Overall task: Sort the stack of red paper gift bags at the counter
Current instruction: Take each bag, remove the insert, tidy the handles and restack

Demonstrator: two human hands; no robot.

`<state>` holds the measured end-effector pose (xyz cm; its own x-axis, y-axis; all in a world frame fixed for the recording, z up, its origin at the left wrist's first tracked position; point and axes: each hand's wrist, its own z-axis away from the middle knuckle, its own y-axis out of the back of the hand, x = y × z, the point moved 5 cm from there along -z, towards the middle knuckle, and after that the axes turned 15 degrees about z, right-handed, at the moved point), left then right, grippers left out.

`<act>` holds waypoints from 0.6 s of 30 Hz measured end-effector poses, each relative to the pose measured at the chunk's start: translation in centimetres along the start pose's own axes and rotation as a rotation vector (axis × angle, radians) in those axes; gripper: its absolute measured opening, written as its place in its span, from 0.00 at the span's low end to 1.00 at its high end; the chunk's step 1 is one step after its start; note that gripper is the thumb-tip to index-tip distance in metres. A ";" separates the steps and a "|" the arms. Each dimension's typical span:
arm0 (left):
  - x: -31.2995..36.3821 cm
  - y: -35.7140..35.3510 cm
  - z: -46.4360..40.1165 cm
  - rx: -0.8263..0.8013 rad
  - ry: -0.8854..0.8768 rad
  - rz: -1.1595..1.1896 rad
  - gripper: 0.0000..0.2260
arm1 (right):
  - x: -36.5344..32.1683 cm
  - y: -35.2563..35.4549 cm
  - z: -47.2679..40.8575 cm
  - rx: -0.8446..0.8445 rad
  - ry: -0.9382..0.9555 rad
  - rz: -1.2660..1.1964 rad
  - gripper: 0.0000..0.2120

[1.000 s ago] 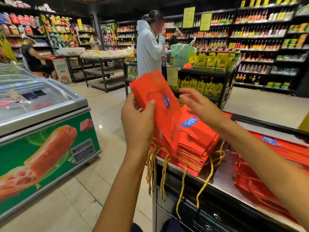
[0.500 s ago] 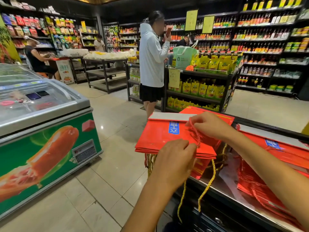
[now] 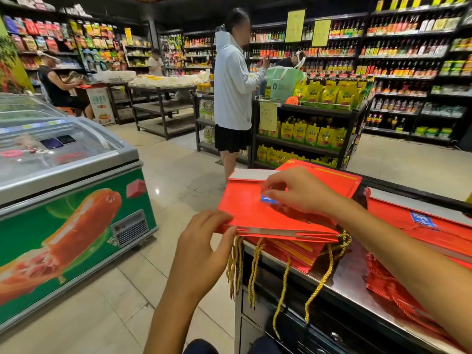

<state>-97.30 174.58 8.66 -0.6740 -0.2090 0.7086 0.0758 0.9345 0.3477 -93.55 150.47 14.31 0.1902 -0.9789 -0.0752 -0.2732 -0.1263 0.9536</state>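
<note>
Head view: hands (image 3: 204, 241) (image 3: 301, 192) pinching flat gift bag (image 3: 245, 213).

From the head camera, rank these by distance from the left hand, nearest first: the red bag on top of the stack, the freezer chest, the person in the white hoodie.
1. Red bag: touching the left hand, at the counter's corner.
2. Freezer chest: across the aisle, on the left.
3. Person in the white hoodie: farther down the aisle, ahead, by the shelves.

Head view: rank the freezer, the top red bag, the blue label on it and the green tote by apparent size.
1. freezer
2. top red bag, though its nearness inflates it
3. green tote, far off, so true size is unsure
4. blue label
</note>
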 end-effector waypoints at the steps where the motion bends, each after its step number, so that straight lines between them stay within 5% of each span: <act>1: -0.1 0.0 0.2 0.014 -0.010 0.024 0.08 | -0.7 0.1 0.3 -0.012 0.063 0.038 0.10; 8: -0.6 0.1 1.2 0.118 0.029 0.159 0.11 | 0.3 1.7 3.7 -0.239 0.206 0.144 0.12; 11: -0.6 0.0 1.2 0.129 0.039 0.174 0.13 | 1.7 3.2 3.9 -0.287 0.070 0.082 0.18; 14: -0.5 -0.1 1.2 0.132 0.048 0.177 0.12 | 1.5 3.6 1.9 -0.194 -0.033 0.183 0.36; 18: -0.4 -0.3 1.4 0.135 0.058 0.160 0.12 | 0.1 0.9 -2.0 -0.177 -0.121 0.428 0.31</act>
<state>-98.06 174.79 7.38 -0.6176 -0.0673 0.7836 0.0770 0.9864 0.1454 -91.89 150.61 15.73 -0.0184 -0.9499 0.3120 -0.1365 0.3115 0.9404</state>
